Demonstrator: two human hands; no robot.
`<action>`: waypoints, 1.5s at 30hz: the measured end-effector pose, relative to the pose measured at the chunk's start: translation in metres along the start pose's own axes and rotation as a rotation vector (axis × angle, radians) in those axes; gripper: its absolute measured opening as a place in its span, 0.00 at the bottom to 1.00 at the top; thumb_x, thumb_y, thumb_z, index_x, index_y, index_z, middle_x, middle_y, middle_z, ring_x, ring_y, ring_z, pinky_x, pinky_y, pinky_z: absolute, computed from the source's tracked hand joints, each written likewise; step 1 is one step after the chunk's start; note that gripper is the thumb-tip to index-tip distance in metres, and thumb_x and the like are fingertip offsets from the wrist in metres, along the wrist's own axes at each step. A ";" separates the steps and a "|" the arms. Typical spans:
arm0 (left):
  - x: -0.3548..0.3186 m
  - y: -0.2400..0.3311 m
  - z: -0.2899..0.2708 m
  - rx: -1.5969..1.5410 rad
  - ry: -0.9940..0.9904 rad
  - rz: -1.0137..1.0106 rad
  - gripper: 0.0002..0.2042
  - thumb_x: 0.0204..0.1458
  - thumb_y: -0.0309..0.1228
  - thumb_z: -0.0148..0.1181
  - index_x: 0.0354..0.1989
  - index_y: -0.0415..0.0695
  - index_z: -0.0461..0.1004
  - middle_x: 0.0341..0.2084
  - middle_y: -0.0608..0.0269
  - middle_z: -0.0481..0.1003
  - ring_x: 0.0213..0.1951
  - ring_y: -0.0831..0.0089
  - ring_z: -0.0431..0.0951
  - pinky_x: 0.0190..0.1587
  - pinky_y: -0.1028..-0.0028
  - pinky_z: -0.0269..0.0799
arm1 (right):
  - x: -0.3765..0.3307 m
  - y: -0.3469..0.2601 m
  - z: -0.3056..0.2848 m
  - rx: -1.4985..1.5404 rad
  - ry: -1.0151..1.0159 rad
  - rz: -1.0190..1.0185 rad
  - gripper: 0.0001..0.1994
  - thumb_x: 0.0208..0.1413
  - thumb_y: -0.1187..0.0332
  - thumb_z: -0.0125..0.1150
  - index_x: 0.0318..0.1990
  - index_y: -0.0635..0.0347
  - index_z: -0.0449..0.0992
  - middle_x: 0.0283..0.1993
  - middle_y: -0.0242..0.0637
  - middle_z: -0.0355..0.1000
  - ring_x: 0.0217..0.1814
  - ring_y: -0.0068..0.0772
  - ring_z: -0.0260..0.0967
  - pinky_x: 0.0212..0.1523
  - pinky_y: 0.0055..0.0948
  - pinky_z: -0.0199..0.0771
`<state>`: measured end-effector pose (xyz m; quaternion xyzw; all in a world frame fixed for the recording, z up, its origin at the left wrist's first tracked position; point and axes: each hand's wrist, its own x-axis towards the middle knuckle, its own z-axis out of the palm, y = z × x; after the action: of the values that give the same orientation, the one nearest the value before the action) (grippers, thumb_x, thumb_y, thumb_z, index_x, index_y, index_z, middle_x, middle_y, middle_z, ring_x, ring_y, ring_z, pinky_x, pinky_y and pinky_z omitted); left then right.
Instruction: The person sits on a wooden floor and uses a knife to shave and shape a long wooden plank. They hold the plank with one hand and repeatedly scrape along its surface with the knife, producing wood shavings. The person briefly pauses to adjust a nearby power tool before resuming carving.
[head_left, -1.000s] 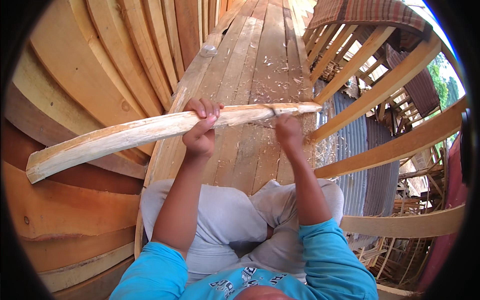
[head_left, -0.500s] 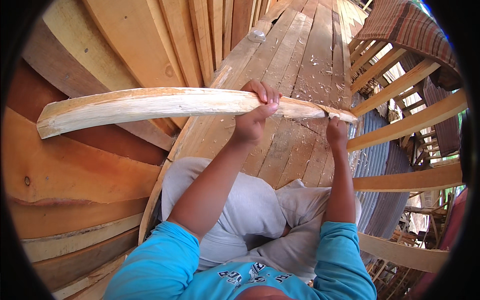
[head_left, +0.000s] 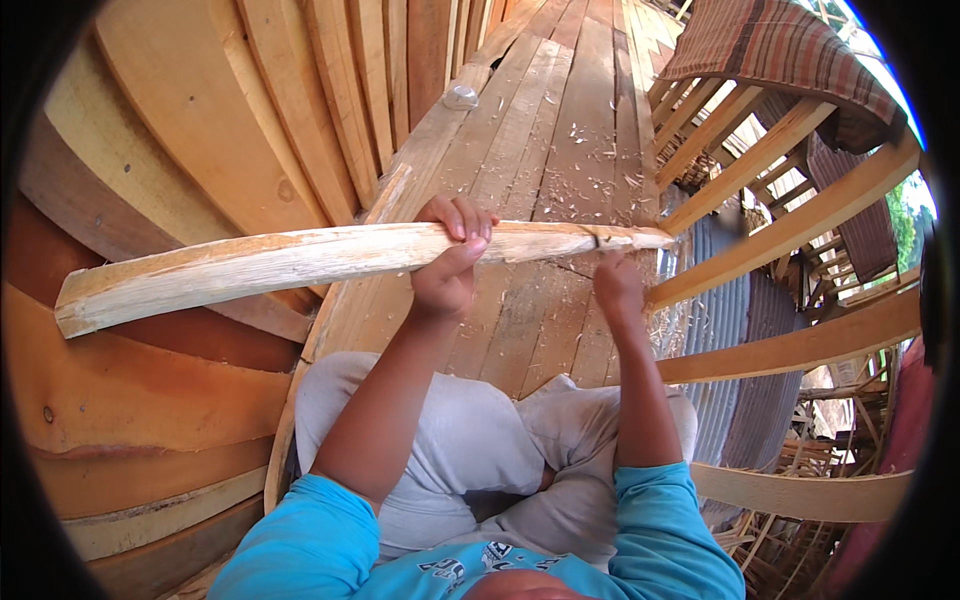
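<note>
On a plank floor [head_left: 560,150] with wood shavings [head_left: 600,150], the left hand [head_left: 445,265] squeezes a long, stiff, rough wooden slat [head_left: 300,262] mid-length; the right hand [head_left: 618,285] closes under its thin end.

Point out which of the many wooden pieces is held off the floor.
The long pale stick, lying crosswise: the left hand grips its middle, the right hand works near its thin end. The other boards lie stacked or fixed.

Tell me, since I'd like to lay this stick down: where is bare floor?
Barest: the plank floor between the stacked boards and the railing, though it carries scattered shavings. Nearer the knees, both hands and the stick crowd it.
</note>
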<state>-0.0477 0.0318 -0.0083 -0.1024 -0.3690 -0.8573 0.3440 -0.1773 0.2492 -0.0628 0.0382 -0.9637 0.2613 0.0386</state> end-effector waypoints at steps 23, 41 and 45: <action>0.001 -0.007 0.004 -0.026 -0.015 -0.008 0.12 0.38 0.23 0.55 0.28 0.51 0.59 0.24 0.68 0.60 0.34 0.72 0.64 0.57 0.60 0.61 | 0.002 0.008 -0.005 -0.017 -0.008 -0.011 0.27 0.62 0.54 0.39 0.33 0.75 0.77 0.38 0.68 0.73 0.46 0.69 0.71 0.51 0.56 0.69; 0.000 -0.002 -0.003 0.034 -0.018 0.024 0.12 0.38 0.23 0.55 0.28 0.51 0.59 0.23 0.68 0.59 0.33 0.72 0.63 0.56 0.60 0.61 | 0.017 0.007 -0.005 0.095 -0.006 0.134 0.23 0.62 0.59 0.40 0.33 0.70 0.78 0.42 0.62 0.75 0.45 0.66 0.73 0.50 0.55 0.71; -0.002 0.004 -0.013 0.030 0.001 0.034 0.11 0.39 0.23 0.56 0.28 0.50 0.60 0.24 0.67 0.61 0.33 0.72 0.64 0.57 0.60 0.61 | -0.006 -0.026 0.002 -0.004 -0.028 -0.044 0.23 0.62 0.60 0.40 0.32 0.71 0.77 0.39 0.66 0.74 0.44 0.66 0.73 0.48 0.55 0.71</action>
<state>-0.0427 0.0218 -0.0162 -0.1031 -0.3799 -0.8458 0.3600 -0.1692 0.2259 -0.0522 0.0628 -0.9637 0.2578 0.0307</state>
